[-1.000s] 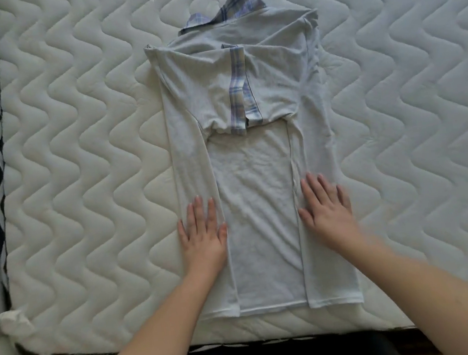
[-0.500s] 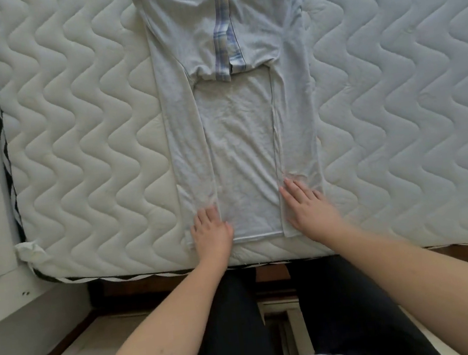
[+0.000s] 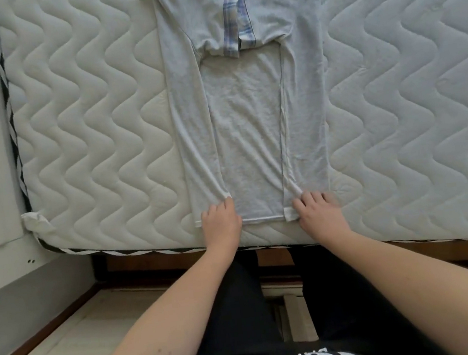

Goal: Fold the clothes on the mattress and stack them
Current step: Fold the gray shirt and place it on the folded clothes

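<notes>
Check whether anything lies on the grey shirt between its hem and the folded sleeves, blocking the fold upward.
Nothing visible does. The left hand and right hand grip the near hem of the grey shirt, and the panel up to the plaid-trimmed sleeves is bare fabric.

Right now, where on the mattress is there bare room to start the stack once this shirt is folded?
Bare mattress lies left of the grey shirt, out to the striped edge, and a wider patch lies to its right. The middle is crowded: the left hand and right hand rest on the hem at the near edge.
</notes>
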`<act>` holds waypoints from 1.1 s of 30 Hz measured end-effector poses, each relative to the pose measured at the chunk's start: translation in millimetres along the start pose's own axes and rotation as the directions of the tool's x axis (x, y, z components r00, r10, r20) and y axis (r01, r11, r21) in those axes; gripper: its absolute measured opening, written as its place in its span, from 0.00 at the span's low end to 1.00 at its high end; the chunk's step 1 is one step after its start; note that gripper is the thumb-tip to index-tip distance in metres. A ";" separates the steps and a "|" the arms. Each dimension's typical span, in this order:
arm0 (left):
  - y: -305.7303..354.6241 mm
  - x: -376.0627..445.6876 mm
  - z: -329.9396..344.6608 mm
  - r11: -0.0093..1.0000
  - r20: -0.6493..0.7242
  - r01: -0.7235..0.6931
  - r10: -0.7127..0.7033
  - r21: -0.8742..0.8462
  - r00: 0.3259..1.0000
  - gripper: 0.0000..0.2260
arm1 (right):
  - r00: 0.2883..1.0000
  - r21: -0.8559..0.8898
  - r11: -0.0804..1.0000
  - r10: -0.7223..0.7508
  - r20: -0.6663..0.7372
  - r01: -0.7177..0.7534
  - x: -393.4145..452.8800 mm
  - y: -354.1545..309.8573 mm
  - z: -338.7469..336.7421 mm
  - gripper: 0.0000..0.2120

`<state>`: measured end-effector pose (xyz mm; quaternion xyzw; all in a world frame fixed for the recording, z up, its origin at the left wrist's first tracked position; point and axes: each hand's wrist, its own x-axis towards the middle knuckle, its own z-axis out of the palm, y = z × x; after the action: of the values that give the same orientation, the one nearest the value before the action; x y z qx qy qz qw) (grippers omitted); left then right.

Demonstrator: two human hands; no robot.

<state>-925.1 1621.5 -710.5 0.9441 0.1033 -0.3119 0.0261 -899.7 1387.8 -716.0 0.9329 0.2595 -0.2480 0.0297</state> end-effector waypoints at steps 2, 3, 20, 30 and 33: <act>8.0 -0.5 2.4 1.000 0.044 0.015 -0.016 0.013 0.999 0.11 | 0.998 0.003 0.999 -0.053 -0.026 0.053 -0.6 1.0 3.0 0.13; 10.2 0.7 3.5 0.999 0.069 0.039 -0.040 0.010 0.997 0.11 | 0.997 0.009 0.998 -0.068 -0.043 0.069 -1.2 0.9 3.6 0.12; -26.8 -12.3 9.7 0.980 -0.117 -0.185 0.192 0.067 0.974 0.16 | 0.934 0.277 0.892 0.341 0.111 -0.358 -21.7 17.0 7.8 0.30; 77.0 12.0 4.1 0.722 0.273 0.154 0.051 -0.675 0.961 0.17 | 0.845 0.742 0.479 0.487 0.220 -0.469 -30.6 18.7 21.1 0.34; 95.5 17.0 5.7 0.650 0.411 0.284 0.048 -0.704 0.910 0.16 | 0.829 0.836 0.339 0.515 0.219 -0.431 -36.6 13.9 22.8 0.35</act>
<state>-894.9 1530.5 -726.7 0.7560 0.2780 -0.4252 0.4127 -930.1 1354.4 -719.4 0.8625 -0.1800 -0.2837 -0.3784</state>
